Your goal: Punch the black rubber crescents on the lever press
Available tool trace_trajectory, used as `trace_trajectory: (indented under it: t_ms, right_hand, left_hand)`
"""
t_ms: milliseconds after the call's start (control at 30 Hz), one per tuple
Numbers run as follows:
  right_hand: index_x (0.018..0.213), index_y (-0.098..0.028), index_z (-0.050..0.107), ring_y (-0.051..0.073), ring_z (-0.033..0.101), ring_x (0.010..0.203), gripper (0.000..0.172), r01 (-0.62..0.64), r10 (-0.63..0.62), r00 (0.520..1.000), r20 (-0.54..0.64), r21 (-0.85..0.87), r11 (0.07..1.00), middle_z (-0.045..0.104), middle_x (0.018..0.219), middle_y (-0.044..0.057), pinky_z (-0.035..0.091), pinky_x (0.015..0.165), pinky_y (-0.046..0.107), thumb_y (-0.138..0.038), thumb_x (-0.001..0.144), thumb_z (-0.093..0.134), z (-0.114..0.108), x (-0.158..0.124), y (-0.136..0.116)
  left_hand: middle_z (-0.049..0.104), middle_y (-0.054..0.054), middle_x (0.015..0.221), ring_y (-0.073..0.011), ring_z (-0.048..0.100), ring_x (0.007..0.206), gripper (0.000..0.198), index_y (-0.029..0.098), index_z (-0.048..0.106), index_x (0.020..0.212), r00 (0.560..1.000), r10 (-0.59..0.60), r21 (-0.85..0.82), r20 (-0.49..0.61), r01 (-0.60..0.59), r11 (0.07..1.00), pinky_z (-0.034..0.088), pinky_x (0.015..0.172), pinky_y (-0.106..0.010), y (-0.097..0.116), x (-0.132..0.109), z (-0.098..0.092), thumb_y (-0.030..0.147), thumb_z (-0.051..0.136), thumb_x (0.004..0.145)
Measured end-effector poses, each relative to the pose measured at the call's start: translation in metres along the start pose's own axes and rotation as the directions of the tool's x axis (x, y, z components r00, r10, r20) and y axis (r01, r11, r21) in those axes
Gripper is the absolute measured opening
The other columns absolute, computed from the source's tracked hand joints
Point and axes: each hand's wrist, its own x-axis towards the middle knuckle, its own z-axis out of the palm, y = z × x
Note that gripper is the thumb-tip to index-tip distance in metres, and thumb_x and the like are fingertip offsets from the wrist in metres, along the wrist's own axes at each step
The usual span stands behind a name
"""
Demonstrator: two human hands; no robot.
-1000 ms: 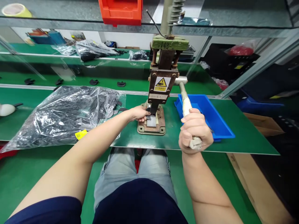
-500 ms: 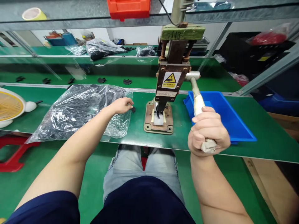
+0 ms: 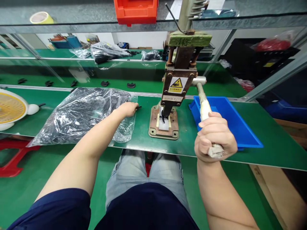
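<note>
My left hand (image 3: 130, 109) is closed at the right edge of a clear plastic bag (image 3: 81, 111) full of black parts. A small black part (image 3: 138, 107) pokes out from its fingertips. My right hand (image 3: 216, 137) is wrapped round the taped lever handle (image 3: 204, 107) of a hand press (image 3: 177, 83). Under the ram, a dark curved piece (image 3: 163, 117) stands over a light metal plate on the press base (image 3: 153, 126). The palm side of my left hand is hidden.
A blue tray (image 3: 240, 124) sits right of the press, behind the lever. Several black curved parts (image 3: 131, 85) lie along the strip behind the bench. At far left is a white-and-yellow fan (image 3: 14, 107). An orange bin (image 3: 136, 11) hangs above.
My left hand has moved slightly to the right, and the small black part now sticks out at its fingertips. My right hand stays on the lever. The whole view has shifted slightly.
</note>
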Motion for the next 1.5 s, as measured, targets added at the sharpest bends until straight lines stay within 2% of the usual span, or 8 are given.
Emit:
trace_trajectory:
  t_ms: [200,400,567,700,833,1000,1233,1500]
  right_hand:
    - [0.070,-0.023,0.052,0.015,0.068,0.074,0.031,0.007,-0.007,1.000,0.001,0.007,1.000,0.060,0.063,-0.005,0.058,0.099,0.055,-0.036,0.092,0.070,0.000,0.000,0.000]
    - [0.069,-0.023,0.049,0.014,0.067,0.072,0.038,-0.006,0.005,0.999,-0.037,-0.017,1.000,0.056,0.062,-0.006,0.058,0.097,0.055,-0.043,0.093,0.070,0.003,0.000,0.000]
    - [0.070,-0.024,0.050,0.015,0.067,0.073,0.036,-0.008,0.008,1.000,-0.017,-0.029,1.000,0.057,0.062,-0.006,0.059,0.099,0.055,-0.043,0.093,0.070,0.003,0.000,0.000]
    - [0.068,-0.024,0.048,0.014,0.066,0.070,0.038,0.024,-0.025,0.998,-0.057,-0.013,1.000,0.055,0.059,-0.006,0.058,0.097,0.052,-0.042,0.091,0.071,0.005,0.000,0.003]
    - [0.065,-0.024,0.044,0.014,0.064,0.063,0.044,0.036,-0.039,0.992,-0.118,-0.027,0.999,0.050,0.054,-0.007,0.060,0.093,0.052,-0.047,0.089,0.073,0.011,-0.001,0.008]
    - [0.064,-0.024,0.043,0.013,0.063,0.063,0.046,0.042,-0.045,0.989,-0.144,-0.021,0.999,0.048,0.053,-0.007,0.059,0.092,0.051,-0.047,0.089,0.073,0.012,-0.001,0.009]
    - [0.063,-0.023,0.043,0.013,0.063,0.063,0.046,0.037,-0.039,0.991,-0.132,-0.020,0.999,0.048,0.053,-0.007,0.058,0.092,0.050,-0.047,0.088,0.074,0.011,-0.001,0.008]
    - [0.058,-0.023,0.033,0.013,0.053,0.052,0.055,0.072,-0.077,0.955,-0.286,-0.027,0.997,0.034,0.048,-0.006,0.061,0.083,0.044,-0.048,0.086,0.072,0.026,0.002,0.013]
  left_hand:
    - [0.071,-0.013,0.133,-0.0267,0.075,0.108,0.043,0.024,0.067,0.143,0.992,0.073,0.008,-0.103,-0.073,0.997,0.054,0.092,-0.035,0.010,-0.014,-0.008,0.027,0.047,0.105]
    - [0.074,-0.013,0.127,-0.0277,0.073,0.115,0.044,0.020,0.063,0.142,0.973,0.171,-0.113,-0.154,-0.189,0.975,0.054,0.095,-0.034,0.045,-0.024,-0.020,0.022,0.057,0.099]
    - [0.079,-0.008,0.105,-0.0250,0.074,0.099,0.020,0.020,0.071,0.113,0.984,-0.005,-0.413,-0.175,-0.069,0.908,0.053,0.085,-0.032,0.069,-0.019,-0.003,0.035,0.062,0.102]
    - [0.077,-0.004,0.085,-0.0214,0.073,0.081,0.022,0.021,0.067,0.097,0.981,-0.172,-0.669,-0.093,0.066,0.740,0.051,0.073,-0.030,0.075,-0.021,-0.002,0.042,0.063,0.103]
    - [0.070,0.000,0.067,-0.0160,0.067,0.061,0.029,0.022,0.062,0.092,0.995,-0.093,-0.873,0.036,0.076,0.482,0.048,0.061,-0.026,0.088,-0.027,-0.014,0.048,0.066,0.101]
    - [0.065,0.003,0.063,-0.0129,0.063,0.057,0.030,0.020,0.062,0.090,0.999,-0.041,-0.933,0.033,0.046,0.356,0.045,0.056,-0.022,0.110,-0.022,-0.016,0.045,0.075,0.098]
    - [0.066,0.002,0.065,-0.0122,0.064,0.055,0.029,0.019,0.062,0.091,1.000,-0.029,-0.949,-0.007,0.003,0.316,0.047,0.053,-0.022,0.113,-0.008,-0.002,0.044,0.075,0.098]
    - [0.065,0.000,0.056,-0.0130,0.065,0.048,0.035,0.019,0.059,0.087,0.991,0.021,-0.953,0.131,0.120,0.277,0.050,0.050,-0.022,0.111,0.000,-0.006,0.047,0.077,0.098]
